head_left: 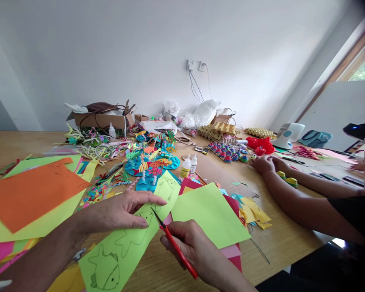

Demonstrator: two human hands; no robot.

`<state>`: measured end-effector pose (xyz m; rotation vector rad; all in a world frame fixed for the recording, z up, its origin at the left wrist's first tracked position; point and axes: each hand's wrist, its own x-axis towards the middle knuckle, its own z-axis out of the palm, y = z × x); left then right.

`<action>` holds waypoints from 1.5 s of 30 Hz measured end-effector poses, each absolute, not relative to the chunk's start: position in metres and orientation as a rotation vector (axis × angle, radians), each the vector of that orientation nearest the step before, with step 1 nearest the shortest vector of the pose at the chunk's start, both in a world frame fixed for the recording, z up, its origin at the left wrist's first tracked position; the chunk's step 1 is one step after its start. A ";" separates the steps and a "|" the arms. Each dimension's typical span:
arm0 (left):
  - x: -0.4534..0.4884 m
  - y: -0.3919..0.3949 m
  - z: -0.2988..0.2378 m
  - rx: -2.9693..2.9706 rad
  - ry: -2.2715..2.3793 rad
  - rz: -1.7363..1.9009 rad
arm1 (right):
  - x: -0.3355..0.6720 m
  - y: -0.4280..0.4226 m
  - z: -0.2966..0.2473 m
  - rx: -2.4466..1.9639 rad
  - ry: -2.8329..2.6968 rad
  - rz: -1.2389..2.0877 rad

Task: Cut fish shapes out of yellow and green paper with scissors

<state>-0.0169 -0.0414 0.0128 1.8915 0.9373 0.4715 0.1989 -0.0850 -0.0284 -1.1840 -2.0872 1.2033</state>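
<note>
My left hand (121, 211) holds a long strip of light green paper (124, 243) with fish drawn on it in black outline, thumb under and fingers on top. My right hand (185, 239) is closed around red-handled scissors (174, 243), whose blade tips rest at the strip's right edge near a drawn fish. The strip runs from the lower left up toward the table's middle.
Sheets of orange (30, 194), yellow-green (208, 213) and pink paper lie around. Blue discs with paper fish (150, 162), glue bottles (185, 167), a cardboard box (100, 118) and egg trays (217, 129) crowd the wooden table. Another person's arms (292, 194) rest at right.
</note>
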 end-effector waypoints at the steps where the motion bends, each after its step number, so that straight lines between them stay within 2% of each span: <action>1: -0.017 -0.041 0.012 1.875 0.928 0.467 | 0.200 -0.085 -0.028 -1.186 -2.095 1.195; 21: -0.004 -0.036 -0.010 1.862 0.840 0.220 | 0.208 -0.088 -0.049 -1.207 -2.032 1.333; 36: -0.002 -0.032 -0.021 1.825 0.897 0.201 | 0.224 -0.093 -0.054 -1.254 -2.062 1.344; 41: 0.002 -0.033 -0.021 1.832 0.888 0.160 | 0.237 -0.096 -0.057 -1.365 -1.715 1.479; 45: 0.003 -0.034 -0.022 1.836 0.870 0.141 | 0.235 -0.087 -0.059 -1.308 -1.374 1.352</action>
